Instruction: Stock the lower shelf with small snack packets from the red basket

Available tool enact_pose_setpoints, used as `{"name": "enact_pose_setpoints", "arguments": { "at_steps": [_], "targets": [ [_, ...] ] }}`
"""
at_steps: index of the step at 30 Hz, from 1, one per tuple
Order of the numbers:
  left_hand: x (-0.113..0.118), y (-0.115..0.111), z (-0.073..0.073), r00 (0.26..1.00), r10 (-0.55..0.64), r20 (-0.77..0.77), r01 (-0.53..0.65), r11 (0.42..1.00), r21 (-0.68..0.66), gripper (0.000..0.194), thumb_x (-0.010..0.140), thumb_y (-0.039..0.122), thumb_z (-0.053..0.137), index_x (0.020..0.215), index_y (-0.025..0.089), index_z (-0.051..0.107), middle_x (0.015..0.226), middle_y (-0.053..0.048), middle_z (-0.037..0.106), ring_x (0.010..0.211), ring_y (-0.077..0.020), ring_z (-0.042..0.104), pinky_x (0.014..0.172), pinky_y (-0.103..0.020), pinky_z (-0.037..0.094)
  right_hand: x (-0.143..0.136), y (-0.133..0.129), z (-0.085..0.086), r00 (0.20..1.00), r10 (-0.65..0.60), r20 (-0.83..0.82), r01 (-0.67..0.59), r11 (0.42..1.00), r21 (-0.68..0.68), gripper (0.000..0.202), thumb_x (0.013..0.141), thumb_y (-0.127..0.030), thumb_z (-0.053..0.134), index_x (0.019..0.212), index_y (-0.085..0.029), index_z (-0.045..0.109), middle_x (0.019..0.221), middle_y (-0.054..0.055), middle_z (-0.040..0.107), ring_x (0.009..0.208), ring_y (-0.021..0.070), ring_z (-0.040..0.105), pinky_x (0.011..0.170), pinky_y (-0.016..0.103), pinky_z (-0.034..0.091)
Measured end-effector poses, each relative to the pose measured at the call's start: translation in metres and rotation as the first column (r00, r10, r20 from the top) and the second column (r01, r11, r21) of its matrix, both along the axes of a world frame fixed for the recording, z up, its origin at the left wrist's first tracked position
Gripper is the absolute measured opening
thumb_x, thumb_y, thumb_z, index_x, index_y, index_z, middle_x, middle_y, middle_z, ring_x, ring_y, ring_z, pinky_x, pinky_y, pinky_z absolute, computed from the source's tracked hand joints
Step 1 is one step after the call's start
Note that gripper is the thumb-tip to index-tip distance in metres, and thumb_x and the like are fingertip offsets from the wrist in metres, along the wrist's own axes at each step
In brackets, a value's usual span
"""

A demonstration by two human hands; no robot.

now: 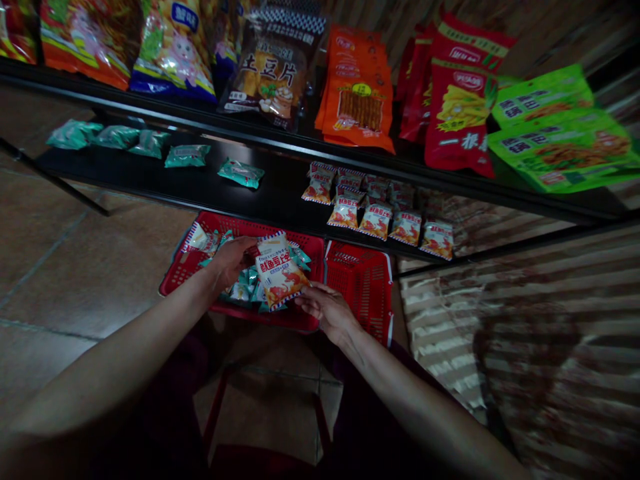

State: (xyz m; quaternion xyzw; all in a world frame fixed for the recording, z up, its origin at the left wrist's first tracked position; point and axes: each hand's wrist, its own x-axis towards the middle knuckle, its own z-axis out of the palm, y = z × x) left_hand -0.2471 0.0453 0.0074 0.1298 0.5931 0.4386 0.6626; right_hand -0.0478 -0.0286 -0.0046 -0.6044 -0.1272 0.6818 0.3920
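Observation:
Between my two hands is a white and orange snack bag [280,270] with red lettering, held over a red plastic basket [173,277]. My right hand [325,307] pinches its lower right corner. Up at the bag's upper left edge, my left hand [233,260] has its fingers closed on it, fingertips partly hidden. Inside the basket lie several teal packets [240,290], and another white snack bag [197,239] leans at its left end. Matching small snack bags [376,219] stand in rows on the lower shelf, right of the middle.
The black lower shelf [280,200] also carries several teal packets [187,155] at left. Above it, the upper shelf [200,110] holds large bags, including orange packs [357,87] and green packs [565,147]. A second red basket [360,287] adjoins the first. Striped, corrugated-looking material [445,333] lies right.

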Motion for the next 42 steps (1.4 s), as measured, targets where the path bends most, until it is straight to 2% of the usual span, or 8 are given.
{"name": "enact_pose_setpoints", "arguments": {
  "at_steps": [5,13,19,23,27,32,36,42],
  "targets": [
    [0.002,-0.002,0.006,0.996,0.001,0.095,0.003,0.999,-0.042,0.004,0.076,0.017,0.053,0.073,0.014,0.056,0.063,-0.003,0.06,0.057,-0.0132,0.057,0.059,-0.026,0.047,0.001,0.003,0.003,0.996,-0.069,-0.056,0.067,0.997,-0.029,0.019,0.064,-0.007,0.073,0.075,-0.016,0.06,0.063,0.0,0.07,0.053,0.0113,0.066,0.048,0.016,0.051],
    [0.006,-0.008,-0.001,0.969,-0.156,0.194,0.182,0.976,-0.123,0.006,0.075,0.013,0.056,0.081,0.013,0.057,0.071,-0.006,0.063,0.066,-0.016,0.061,0.069,-0.031,0.051,0.004,0.006,0.0,0.983,-0.158,-0.093,0.152,0.987,-0.06,0.017,0.068,-0.003,0.069,0.073,-0.017,0.06,0.064,-0.001,0.07,0.054,0.009,0.066,0.049,0.014,0.053],
    [0.01,-0.015,0.0,0.912,-0.345,0.224,0.358,0.934,-0.019,0.02,0.068,0.013,0.068,0.085,0.015,0.058,0.079,-0.005,0.066,0.069,-0.0164,0.062,0.07,-0.032,0.049,0.004,0.006,-0.006,0.984,-0.151,-0.098,0.15,0.989,-0.016,0.018,0.066,-0.005,0.073,0.074,-0.017,0.061,0.067,-0.001,0.07,0.056,0.009,0.066,0.05,0.014,0.053],
    [0.014,-0.02,0.002,0.926,-0.333,0.177,0.339,0.941,-0.003,0.041,0.066,0.009,0.069,0.104,0.02,0.056,0.091,-0.004,0.067,0.074,-0.0151,0.063,0.071,-0.031,0.049,0.0,0.004,-0.007,0.992,-0.103,-0.072,0.105,0.994,0.022,0.022,0.061,-0.01,0.078,0.073,-0.017,0.061,0.065,-0.001,0.069,0.055,0.0097,0.065,0.049,0.016,0.052],
    [0.013,-0.021,-0.003,0.942,-0.307,0.134,0.312,0.95,-0.016,0.047,0.068,0.008,0.067,0.111,0.023,0.056,0.094,-0.003,0.068,0.078,-0.0154,0.063,0.071,-0.03,0.048,-0.002,0.002,-0.009,0.998,-0.036,-0.042,0.038,0.998,0.059,0.025,0.056,-0.017,0.082,0.073,-0.017,0.064,0.067,-0.001,0.07,0.057,0.0098,0.065,0.054,0.018,0.051],
    [0.011,-0.023,-0.009,0.936,-0.333,0.111,0.33,0.943,0.048,0.048,0.069,0.013,0.067,0.114,0.025,0.056,0.091,-0.001,0.067,0.078,-0.0147,0.063,0.071,-0.028,0.047,0.002,0.006,-0.004,1.0,-0.03,0.006,0.029,0.989,0.147,0.028,0.059,-0.035,0.08,0.081,-0.021,0.069,0.091,-0.001,0.072,0.08,0.0121,0.064,0.072,0.024,0.05],
    [0.014,-0.03,-0.007,0.9,-0.431,0.07,0.423,0.9,0.1,0.047,0.066,0.016,0.07,0.111,0.021,0.057,0.087,-0.002,0.066,0.074,-0.0137,0.06,0.068,-0.026,0.046,0.008,0.016,0.006,0.998,-0.053,-0.018,0.055,0.986,0.16,0.03,0.057,-0.041,0.08,0.08,-0.025,0.068,0.088,-0.002,0.072,0.083,0.0146,0.062,0.069,0.025,0.047],
    [0.023,-0.039,-0.011,0.799,-0.601,0.028,0.582,0.784,0.218,0.054,0.063,0.021,0.073,0.115,0.018,0.058,0.087,-0.004,0.068,0.079,-0.0173,0.061,0.071,-0.028,0.046,0.014,0.023,0.006,0.99,-0.084,-0.109,0.098,0.987,0.127,0.029,0.051,-0.033,0.085,0.066,-0.021,0.063,0.06,-0.006,0.064,0.054,0.008,0.053,0.054,0.021,0.043]
  ]
}}
